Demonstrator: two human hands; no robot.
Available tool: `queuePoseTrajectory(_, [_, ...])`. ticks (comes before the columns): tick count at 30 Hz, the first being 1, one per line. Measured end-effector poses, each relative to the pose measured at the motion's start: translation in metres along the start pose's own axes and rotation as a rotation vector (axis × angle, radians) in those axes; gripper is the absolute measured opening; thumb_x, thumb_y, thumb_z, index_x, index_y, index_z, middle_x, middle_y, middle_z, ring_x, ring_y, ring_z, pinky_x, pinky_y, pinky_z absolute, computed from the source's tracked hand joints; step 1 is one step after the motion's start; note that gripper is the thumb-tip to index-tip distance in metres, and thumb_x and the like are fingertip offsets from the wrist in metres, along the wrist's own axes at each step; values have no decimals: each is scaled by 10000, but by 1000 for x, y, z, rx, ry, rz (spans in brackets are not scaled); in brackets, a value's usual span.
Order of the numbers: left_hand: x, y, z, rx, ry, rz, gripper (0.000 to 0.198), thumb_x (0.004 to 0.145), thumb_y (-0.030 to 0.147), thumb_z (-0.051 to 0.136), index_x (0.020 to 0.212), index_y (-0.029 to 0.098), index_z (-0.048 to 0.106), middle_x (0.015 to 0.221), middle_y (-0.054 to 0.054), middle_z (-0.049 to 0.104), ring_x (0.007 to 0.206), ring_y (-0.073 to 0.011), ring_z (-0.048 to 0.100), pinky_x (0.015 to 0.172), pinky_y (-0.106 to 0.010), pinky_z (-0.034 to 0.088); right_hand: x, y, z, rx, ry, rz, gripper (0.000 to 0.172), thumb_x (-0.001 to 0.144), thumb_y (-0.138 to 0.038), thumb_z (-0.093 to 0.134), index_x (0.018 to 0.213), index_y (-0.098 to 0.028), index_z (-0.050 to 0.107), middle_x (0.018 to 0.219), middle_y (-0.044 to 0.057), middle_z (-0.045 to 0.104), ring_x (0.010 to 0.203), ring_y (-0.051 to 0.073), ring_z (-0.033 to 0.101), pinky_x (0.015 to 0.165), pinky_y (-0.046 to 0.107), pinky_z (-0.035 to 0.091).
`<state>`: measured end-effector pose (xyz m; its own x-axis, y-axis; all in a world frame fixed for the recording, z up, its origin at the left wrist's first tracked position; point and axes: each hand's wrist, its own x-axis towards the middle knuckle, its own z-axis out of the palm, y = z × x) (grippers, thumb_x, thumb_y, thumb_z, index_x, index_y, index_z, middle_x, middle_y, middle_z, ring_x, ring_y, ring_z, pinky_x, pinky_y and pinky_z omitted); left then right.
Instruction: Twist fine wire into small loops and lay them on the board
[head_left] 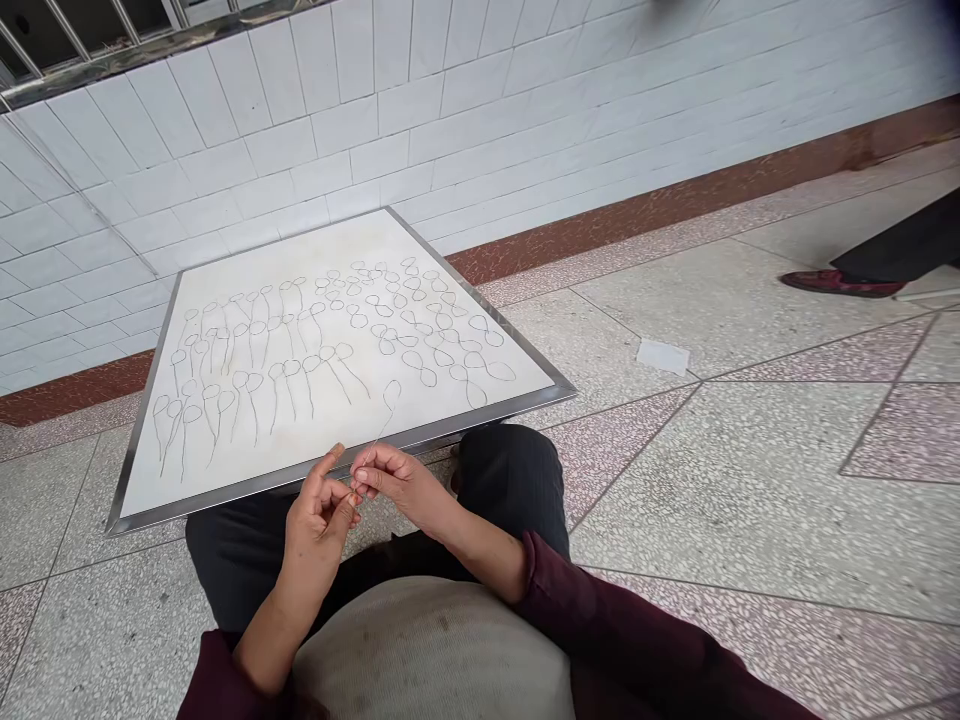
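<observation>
Pinched at its lower end by the closed fingers of the left hand [319,515] and the right hand [401,483], a thin wire [388,417] extends beyond them over the white tabletop [341,430], its slender, gently curved stem ending in an oval loop.

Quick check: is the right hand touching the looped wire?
Touching. The head view shows the right hand pinching the looped wire, whose loop sticks out beyond the grip.

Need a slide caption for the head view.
Left hand and right hand pinch a thin looped strand beside a white board bearing many similar loops.
</observation>
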<state>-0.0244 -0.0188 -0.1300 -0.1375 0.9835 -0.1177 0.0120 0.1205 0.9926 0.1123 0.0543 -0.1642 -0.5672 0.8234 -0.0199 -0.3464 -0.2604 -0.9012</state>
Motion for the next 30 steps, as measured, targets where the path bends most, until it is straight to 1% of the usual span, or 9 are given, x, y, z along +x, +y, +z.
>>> queuePoseTrajectory(3, [-1,-3,-1,91,16,49,537,856,307,634,1371,252,495,702,29,595,631,-119,552,673,-252,466,0,0,1,21,24,14,205,801,-374,706,833,-183,639,722,-18,637,661,110,565,645,260,438])
queuePoseTrajectory(6, [-1,-6,-3,187,15,96,512,886,306,589,1384,262,479,722,31,593,657,-119,561,701,-257,471,-1,1,1,39,34,39,209,800,-373,705,846,-181,638,745,-12,646,683,112,574,657,259,435])
queuePoseTrajectory(9, [-1,-6,-4,236,15,103,531,888,316,579,1402,272,455,737,34,603,666,-116,569,709,-258,478,0,1,1,31,33,42,216,802,-378,701,858,-180,637,747,-10,644,687,115,570,665,264,435])
queuePoseTrajectory(13, [0,-2,-4,206,1,62,567,883,345,587,1421,266,427,760,27,627,678,-121,587,713,-264,496,1,2,-1,-21,10,0,200,813,-370,686,873,-184,641,755,-8,639,694,119,561,666,268,432])
queuePoseTrajectory(16, [0,1,-4,139,7,42,571,864,368,612,1399,237,461,760,13,643,666,-126,590,702,-272,509,1,2,-1,-49,-9,-29,181,820,-358,673,878,-188,646,765,-6,636,711,126,562,661,268,429])
queuePoseTrajectory(19, [0,1,-3,98,19,40,570,846,363,635,1379,222,489,745,11,646,664,-129,589,705,-277,518,0,1,0,-51,0,-28,173,820,-349,671,881,-189,653,773,-6,629,717,126,557,656,265,426])
queuePoseTrajectory(24, [1,0,-2,79,27,11,592,839,351,645,1391,223,475,748,13,649,651,-123,598,690,-271,522,0,3,2,9,17,-6,188,817,-361,683,866,-183,649,736,-15,616,677,114,542,643,260,420])
queuePoseTrajectory(30, [1,-1,-3,103,37,10,565,840,342,642,1378,241,498,735,21,638,640,-116,596,684,-262,518,0,7,2,125,18,31,190,804,-348,714,862,-177,655,733,-16,628,665,99,544,652,251,416])
